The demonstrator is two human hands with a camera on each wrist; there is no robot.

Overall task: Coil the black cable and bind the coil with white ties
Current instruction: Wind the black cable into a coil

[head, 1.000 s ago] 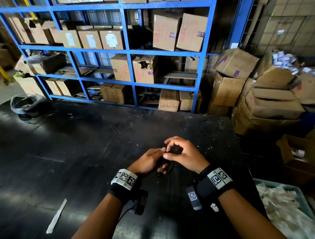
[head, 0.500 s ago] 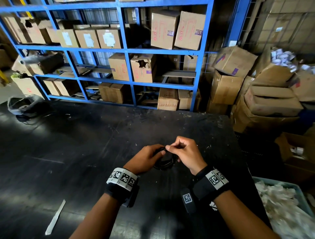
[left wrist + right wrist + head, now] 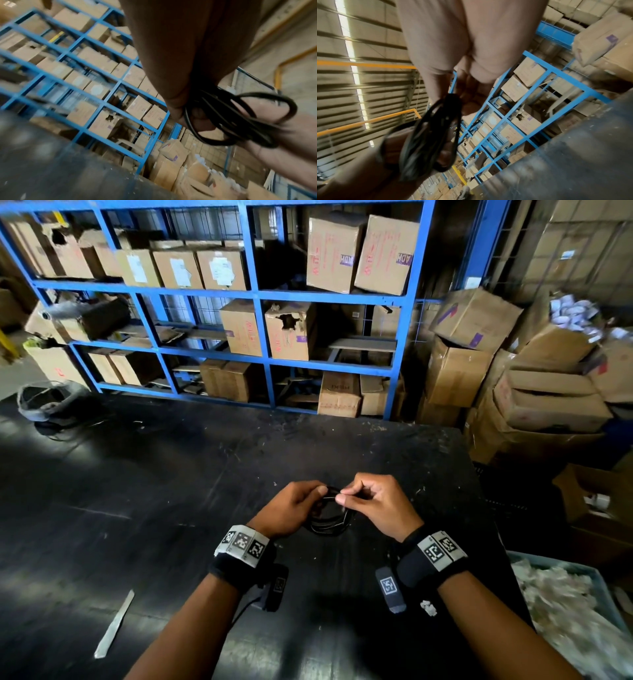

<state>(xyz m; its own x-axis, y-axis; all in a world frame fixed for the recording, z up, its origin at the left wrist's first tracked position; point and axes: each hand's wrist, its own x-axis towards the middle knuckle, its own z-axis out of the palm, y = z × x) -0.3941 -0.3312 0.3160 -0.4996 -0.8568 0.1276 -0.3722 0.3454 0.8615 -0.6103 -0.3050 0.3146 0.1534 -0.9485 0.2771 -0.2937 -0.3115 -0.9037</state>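
**Both hands on the coiled cable above the worktop**

The black cable is gathered into a small coil of several loops, held between the two hands just above the dark worktop, near its right end. The left hand has its fingers curled around the coil's left side, thumb on top. The right hand pinches the top of the coil between thumb and forefinger, the other fingers curled; whether a tie sits in that pinch is too small to tell. A pale strip lies on the worktop well to the left of the coil. A bin of white pieces sits to its right.
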